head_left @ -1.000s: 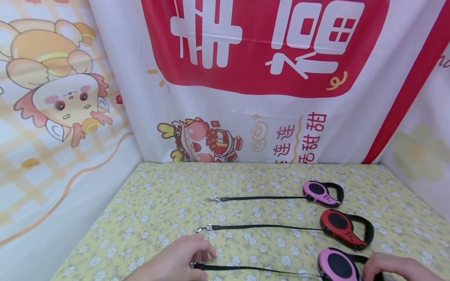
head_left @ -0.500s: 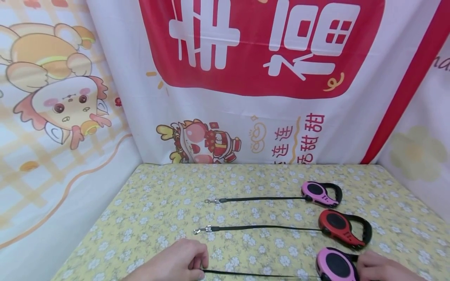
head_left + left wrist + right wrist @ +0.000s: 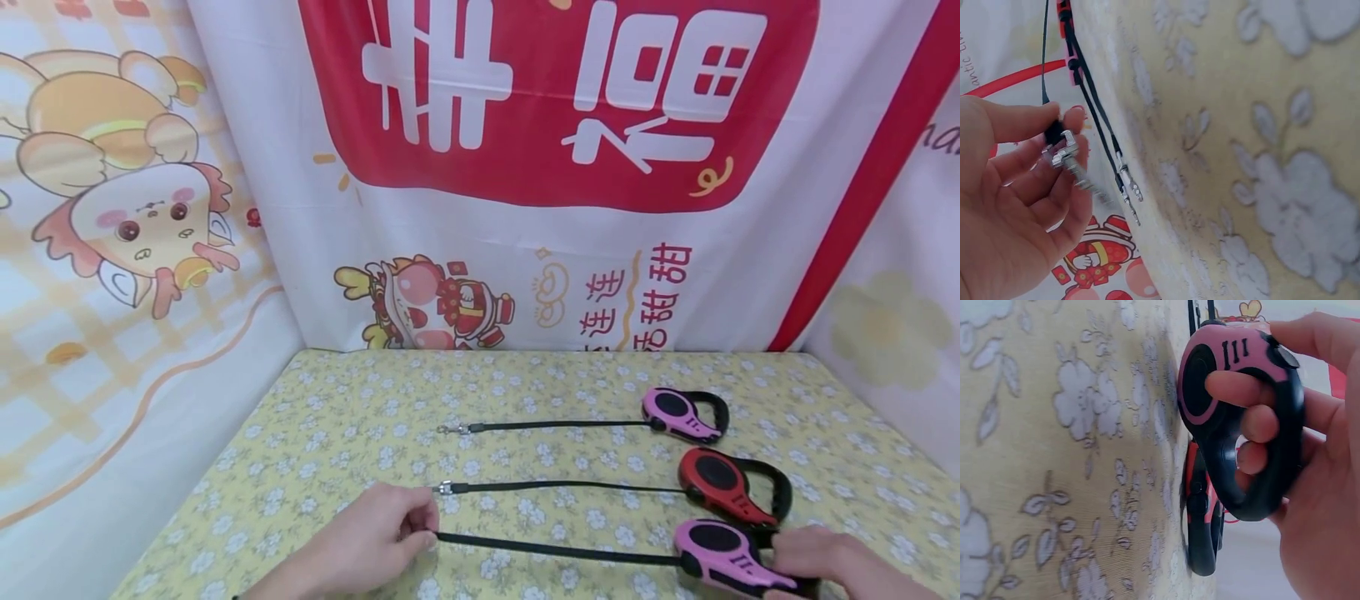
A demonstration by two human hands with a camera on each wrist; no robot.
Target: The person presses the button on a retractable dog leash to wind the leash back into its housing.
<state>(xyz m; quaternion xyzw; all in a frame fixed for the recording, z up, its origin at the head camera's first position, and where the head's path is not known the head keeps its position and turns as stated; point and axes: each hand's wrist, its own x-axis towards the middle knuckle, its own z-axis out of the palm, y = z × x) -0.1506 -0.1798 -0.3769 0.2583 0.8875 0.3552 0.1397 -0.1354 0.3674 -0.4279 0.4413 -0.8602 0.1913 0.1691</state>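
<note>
Here, the near pink leash (image 3: 722, 550) is stretching left to right along the counter (image 3: 322, 450), this side of the red leash (image 3: 715, 473), the left hand (image 3: 381, 532) pinching its strap (image 3: 555, 548) beside the clasp (image 3: 1065, 149) and the right hand (image 3: 828, 557) clutching its handle (image 3: 1286, 444).

Metal clip (image 3: 1065, 150): was blurred toward its tip in your left wrist view; lay hidden behind your left hand (image 3: 375, 533) in the head view. Red leash's hook (image 3: 446, 488): tip was covered there. Near pink leash's handle (image 3: 1254, 507): was partly concealed there by your right hand (image 3: 825, 558). Red panel (image 3: 540, 158): was cropped above.
</note>
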